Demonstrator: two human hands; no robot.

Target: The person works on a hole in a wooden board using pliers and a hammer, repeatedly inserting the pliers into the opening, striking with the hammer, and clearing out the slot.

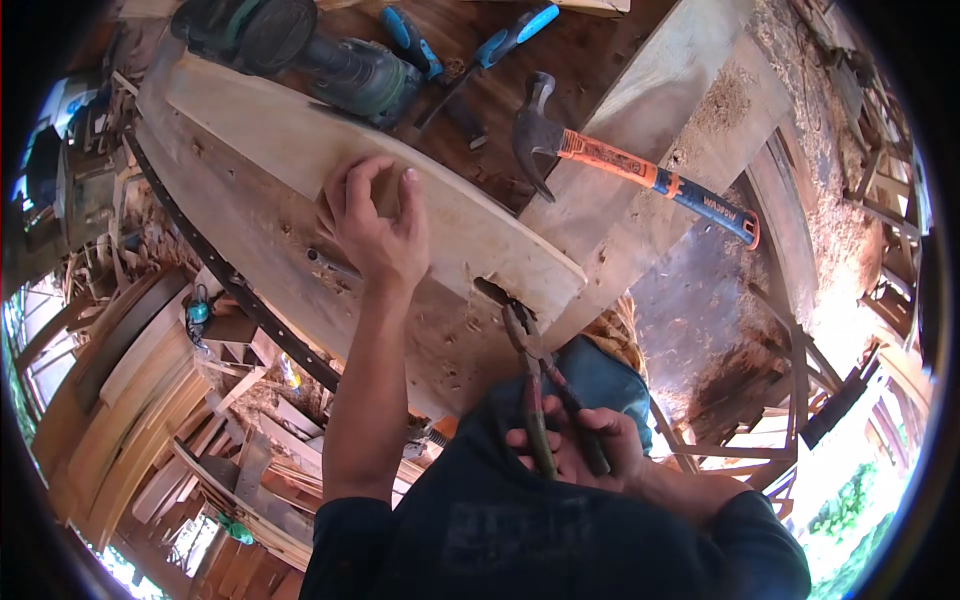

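My right hand (590,445) is wrapped round the handles of a pair of pliers (532,362). Their jaws point away from me and reach a dark slot at the near end of a pale wooden plank (470,235). Whether the jaws grip anything there cannot be made out. Farther left, my left hand (380,220) rests at the plank, its fingers bent, thumb and forefinger apart with nothing seen between them. The plank lies on a wide wooden panel (250,200) marked with small holes. A claw hammer (620,160) with an orange and blue handle lies to the right.
A dark green power tool (340,78) lies beyond the plank. Beside it are a blue-handled screwdriver (515,35) and another blue-handled tool (410,38). Sawdust (725,105) covers boards at the right. Stacked curved timber (120,410) stands at the left.
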